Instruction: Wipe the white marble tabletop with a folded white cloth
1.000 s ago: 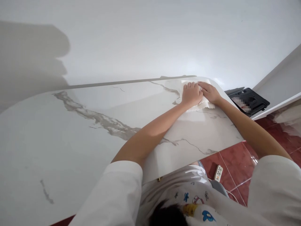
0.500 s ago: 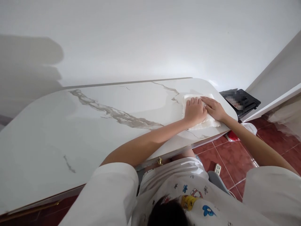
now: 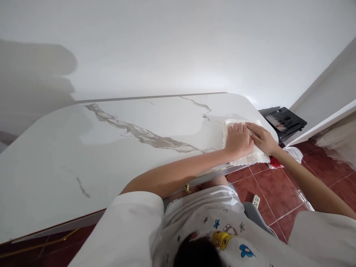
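A white cloth (image 3: 244, 159) with a wavy edge lies at the right end of a white marble-patterned tabletop (image 3: 111, 159). Its near edge reaches out over the front edge of the table. On top of it my left hand (image 3: 239, 141) presses down, fingers bent and close together against the fabric. Beside it my right hand (image 3: 263, 139) rests on the cloth, its fingers stretched out flat and their tips close to the left hand. Part of the cloth is hidden under both hands.
Behind the table rises a white wall (image 3: 167, 44). Past its right end is an open black case (image 3: 286, 120). On the red tiled floor (image 3: 275, 189) are a power strip (image 3: 256, 200) and a white and red bag (image 3: 293, 152). A brass knob (image 3: 187, 188) juts below the tabletop's front edge.
Both hands and the cloth have slid a little to the right and towards me, bringing the cloth over the table's front edge.
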### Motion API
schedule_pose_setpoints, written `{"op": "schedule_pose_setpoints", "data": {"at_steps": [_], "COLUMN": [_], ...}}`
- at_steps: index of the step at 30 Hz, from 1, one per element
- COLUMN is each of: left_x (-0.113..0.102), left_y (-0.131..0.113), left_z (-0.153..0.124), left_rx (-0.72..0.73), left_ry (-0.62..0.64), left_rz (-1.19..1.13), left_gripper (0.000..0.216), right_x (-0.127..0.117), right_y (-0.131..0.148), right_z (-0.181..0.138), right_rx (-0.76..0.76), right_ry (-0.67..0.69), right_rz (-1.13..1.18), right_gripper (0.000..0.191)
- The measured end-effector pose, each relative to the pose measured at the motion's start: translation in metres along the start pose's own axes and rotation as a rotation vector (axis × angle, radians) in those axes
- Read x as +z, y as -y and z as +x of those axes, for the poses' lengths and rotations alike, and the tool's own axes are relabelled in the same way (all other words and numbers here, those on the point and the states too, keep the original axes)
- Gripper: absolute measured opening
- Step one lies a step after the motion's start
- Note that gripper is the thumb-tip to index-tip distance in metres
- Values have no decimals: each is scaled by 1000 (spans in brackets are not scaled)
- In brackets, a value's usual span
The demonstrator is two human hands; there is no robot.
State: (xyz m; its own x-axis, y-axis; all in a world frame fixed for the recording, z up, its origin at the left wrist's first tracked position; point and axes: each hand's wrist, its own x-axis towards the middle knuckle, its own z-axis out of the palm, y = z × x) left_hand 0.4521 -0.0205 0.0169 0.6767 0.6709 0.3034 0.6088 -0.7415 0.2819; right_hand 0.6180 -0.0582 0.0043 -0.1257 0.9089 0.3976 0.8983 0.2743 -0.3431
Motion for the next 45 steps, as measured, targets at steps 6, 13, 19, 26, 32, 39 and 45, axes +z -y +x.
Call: {"op": "schedule_pose_setpoints", "data": {"at_steps": [6,13,19,26,32,39,45], "left_x": [5,15,18,20,21,22,33], "left_y": [10,46,79,117,146,144,122], "left_z": [31,87,130,167,185,194,208], "left_rx": [10,-18,-56,-121,-152,-160,-163], "left_ry": [0,-19,-29,-60,-75,-14,-28], "left_rz": [-15,-18,-35,-60,-83,-29,0], "left_gripper": [47,42,41,43,43,45,44], "right_x": [4,18,34,51,66,59,44], "right_y": [-27,-64,-89,-100,-103,-115,-131], "right_z": [25,87,143,199,232,235,225], "right_rx": [25,35,38,35,-18,-66,25], "right_ry": [-15,-14,8,9,9,42,57], "right_rz": [-10,-16,-33,-60,-31,19,38], "right_gripper": [47,48,51,49,48,50,48]}}
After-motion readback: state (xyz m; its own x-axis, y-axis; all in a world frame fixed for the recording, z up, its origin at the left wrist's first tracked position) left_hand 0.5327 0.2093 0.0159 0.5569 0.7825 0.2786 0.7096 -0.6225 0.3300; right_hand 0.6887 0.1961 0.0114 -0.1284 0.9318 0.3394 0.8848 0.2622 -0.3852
